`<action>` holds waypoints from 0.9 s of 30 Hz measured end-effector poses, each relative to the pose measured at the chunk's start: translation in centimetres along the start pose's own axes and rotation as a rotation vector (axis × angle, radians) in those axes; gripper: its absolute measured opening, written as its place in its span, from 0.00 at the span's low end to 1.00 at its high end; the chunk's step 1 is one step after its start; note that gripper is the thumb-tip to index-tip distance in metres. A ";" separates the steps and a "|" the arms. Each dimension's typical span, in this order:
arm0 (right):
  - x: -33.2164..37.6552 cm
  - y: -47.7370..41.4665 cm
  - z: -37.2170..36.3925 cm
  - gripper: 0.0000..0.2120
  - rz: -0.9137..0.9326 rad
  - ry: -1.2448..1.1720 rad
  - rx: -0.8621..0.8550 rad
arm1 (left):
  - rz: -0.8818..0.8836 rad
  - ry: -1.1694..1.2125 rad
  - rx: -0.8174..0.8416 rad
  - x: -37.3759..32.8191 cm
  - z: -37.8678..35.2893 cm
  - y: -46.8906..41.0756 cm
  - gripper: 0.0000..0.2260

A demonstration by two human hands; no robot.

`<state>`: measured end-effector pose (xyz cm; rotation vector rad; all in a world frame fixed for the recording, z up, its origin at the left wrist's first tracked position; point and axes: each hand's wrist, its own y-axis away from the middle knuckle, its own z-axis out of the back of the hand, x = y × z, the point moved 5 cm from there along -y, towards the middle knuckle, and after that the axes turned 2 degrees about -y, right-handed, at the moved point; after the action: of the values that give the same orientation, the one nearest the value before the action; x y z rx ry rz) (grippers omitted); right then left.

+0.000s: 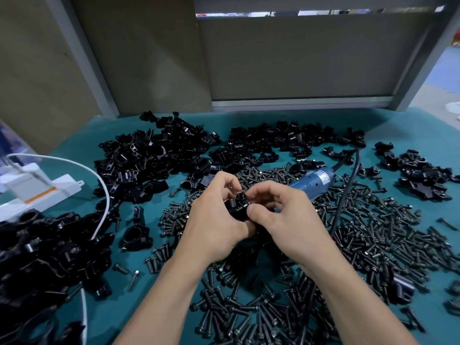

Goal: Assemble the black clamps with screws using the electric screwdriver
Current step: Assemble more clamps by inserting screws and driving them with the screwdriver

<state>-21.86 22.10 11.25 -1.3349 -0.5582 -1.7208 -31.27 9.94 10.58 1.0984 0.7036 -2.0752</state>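
My left hand (214,220) and my right hand (281,217) meet at the middle of the table, both curled around one black clamp (239,204). The clamp's round opening faces up between my fingertips. My right thumb presses on its near side. Behind my right hand lies the blue electric screwdriver (313,181), flat on a spread of black screws (373,235); its black cable (344,195) curves toward me. No hand touches the screwdriver.
Heaps of black clamps lie at the back left (154,155), back (293,140), right (420,175) and near left (44,257). A white power strip (37,190) with a white cord (104,202) sits at the left on the teal mat (149,295). A grey partition (298,58) stands behind.
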 end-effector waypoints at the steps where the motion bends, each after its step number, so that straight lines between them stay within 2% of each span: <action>1: -0.1 0.0 -0.1 0.11 -0.008 -0.011 0.023 | 0.010 0.026 0.014 0.0 0.0 0.0 0.25; 3: -0.2 0.0 -0.3 0.15 -0.018 0.008 0.055 | 0.030 0.066 0.030 -0.1 -0.1 -0.1 0.24; 7: -0.2 0.0 0.1 0.15 -0.026 -0.029 0.021 | 0.048 0.122 0.049 -0.4 -0.3 -0.1 0.25; 11: 0.7 0.3 0.3 0.15 0.073 -0.049 0.025 | 0.082 0.172 0.100 0.0 -0.6 0.0 0.25; 14: 1.2 0.6 0.3 0.16 0.140 0.039 0.021 | 0.103 0.180 0.123 0.4 -0.6 -0.1 0.24; 19: 2.5 1.4 0.0 0.18 0.340 0.184 -0.041 | 0.096 0.075 0.082 0.2 -0.3 0.0 0.21; 23: 2.8 1.7 -0.4 0.19 0.453 0.159 -0.027 | 0.070 0.000 0.019 -0.1 0.0 0.4 0.22; 27: 2.7 1.8 -0.6 0.19 0.478 0.128 -0.014 | 0.039 -0.030 -0.013 -0.3 0.1 0.5 0.24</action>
<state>-20.85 19.69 13.29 -1.2357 -0.1350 -1.4011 -30.80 9.61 10.79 1.0637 0.6747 -2.0471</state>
